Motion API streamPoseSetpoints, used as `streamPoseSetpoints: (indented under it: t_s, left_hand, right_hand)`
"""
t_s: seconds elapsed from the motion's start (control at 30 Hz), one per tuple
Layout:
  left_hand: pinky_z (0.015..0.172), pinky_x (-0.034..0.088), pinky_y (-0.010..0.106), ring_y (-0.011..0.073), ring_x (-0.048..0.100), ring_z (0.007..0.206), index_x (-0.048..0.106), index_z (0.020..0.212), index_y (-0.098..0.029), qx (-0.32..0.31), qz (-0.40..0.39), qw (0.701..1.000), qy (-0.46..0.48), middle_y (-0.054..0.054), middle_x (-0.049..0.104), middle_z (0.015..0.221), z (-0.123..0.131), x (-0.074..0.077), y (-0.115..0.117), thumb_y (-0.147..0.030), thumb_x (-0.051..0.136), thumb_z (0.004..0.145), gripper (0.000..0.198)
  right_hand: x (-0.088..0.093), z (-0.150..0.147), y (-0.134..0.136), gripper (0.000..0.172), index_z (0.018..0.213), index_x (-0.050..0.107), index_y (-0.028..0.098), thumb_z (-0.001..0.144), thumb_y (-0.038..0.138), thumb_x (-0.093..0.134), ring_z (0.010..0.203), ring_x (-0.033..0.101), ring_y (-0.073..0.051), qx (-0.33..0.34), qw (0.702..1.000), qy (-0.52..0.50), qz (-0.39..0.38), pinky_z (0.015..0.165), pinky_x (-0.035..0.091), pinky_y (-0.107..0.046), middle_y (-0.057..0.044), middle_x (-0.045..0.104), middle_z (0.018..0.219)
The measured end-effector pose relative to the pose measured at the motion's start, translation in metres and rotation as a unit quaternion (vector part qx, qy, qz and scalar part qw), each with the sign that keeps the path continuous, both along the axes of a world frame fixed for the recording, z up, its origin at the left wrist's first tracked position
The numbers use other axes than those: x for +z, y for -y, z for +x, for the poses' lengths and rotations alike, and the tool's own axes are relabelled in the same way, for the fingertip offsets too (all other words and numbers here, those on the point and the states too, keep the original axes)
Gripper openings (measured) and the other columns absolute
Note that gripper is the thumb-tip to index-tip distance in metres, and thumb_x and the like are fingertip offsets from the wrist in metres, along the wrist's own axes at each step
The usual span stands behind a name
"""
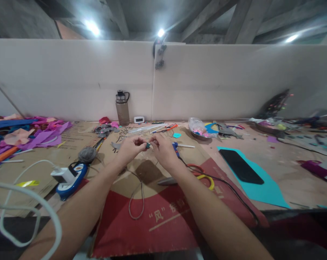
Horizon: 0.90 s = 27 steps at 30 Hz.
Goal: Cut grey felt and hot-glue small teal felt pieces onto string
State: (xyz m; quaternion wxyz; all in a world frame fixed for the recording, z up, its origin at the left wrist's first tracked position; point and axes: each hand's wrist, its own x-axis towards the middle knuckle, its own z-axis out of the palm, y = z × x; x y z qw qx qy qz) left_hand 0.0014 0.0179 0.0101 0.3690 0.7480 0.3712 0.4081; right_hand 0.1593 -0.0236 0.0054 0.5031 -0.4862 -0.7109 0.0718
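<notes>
Above a brown and red cardboard sheet (169, 224), my two hands nearly meet at the centre. My left hand (131, 148) pinches a small dark teal piece (147, 145) between thumb and finger. Just to its right, my right hand (162, 148) has its fingertips pressed together beside the piece; what they hold is too small to name. Scissors (206, 179) with red and yellow handles lie partly under my right forearm. Behind my right hand is a blue glue gun (175, 148). A thin grey cord loop (136, 213) rests on the cardboard.
A power strip (73, 180) with a white charger, a grey yarn ball (87, 154) and coloured scraps (44, 135) are at left. A bottle (122, 110) stands by the wall. At right, a black phone (240, 166) lies on turquoise sheet (266, 193), near a bowl (200, 136).
</notes>
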Motion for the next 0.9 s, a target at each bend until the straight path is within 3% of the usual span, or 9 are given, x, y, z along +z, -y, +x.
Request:
streamPoseSetpoints:
  t_s: [0.3,0.57,0.9]
  left_hand:
    - [0.066,0.050,0.026,0.0150,0.063,0.067,0.069,0.079,-0.015,0.007,0.078,0.995,-0.063,0.004,0.069,0.074,-0.0003,-0.0012,0.0000,-0.024,0.059,0.073,0.014]
    - [0.068,0.051,0.027,0.0153,0.064,0.068,0.069,0.081,-0.016,-0.020,0.034,0.999,-0.014,0.005,0.070,0.077,0.0014,-0.0044,-0.0012,-0.022,0.064,0.068,0.015]
    - [0.064,0.048,0.025,0.0147,0.061,0.065,0.070,0.079,-0.015,0.004,0.079,0.995,-0.064,0.005,0.069,0.072,0.0008,-0.0009,0.0024,-0.026,0.060,0.074,0.015]
  right_hand:
    - [0.0042,-0.0011,0.0029,0.009,0.078,0.054,0.020,0.085,0.016,0.051,0.083,0.051,-0.019,-0.007,1.000,0.013,-0.016,0.075,0.040,-0.033,-0.005,0.056,0.084]
    - [0.0032,-0.0005,0.0016,0.008,0.078,0.054,0.020,0.084,0.016,0.051,0.083,0.051,-0.020,-0.016,1.000,0.012,-0.011,0.076,0.040,-0.033,-0.005,0.057,0.084]
    - [0.0031,-0.0022,0.0026,0.008,0.080,0.055,0.020,0.086,0.018,0.051,0.085,0.052,-0.019,-0.013,1.000,0.024,-0.015,0.077,0.041,-0.032,-0.007,0.057,0.089]
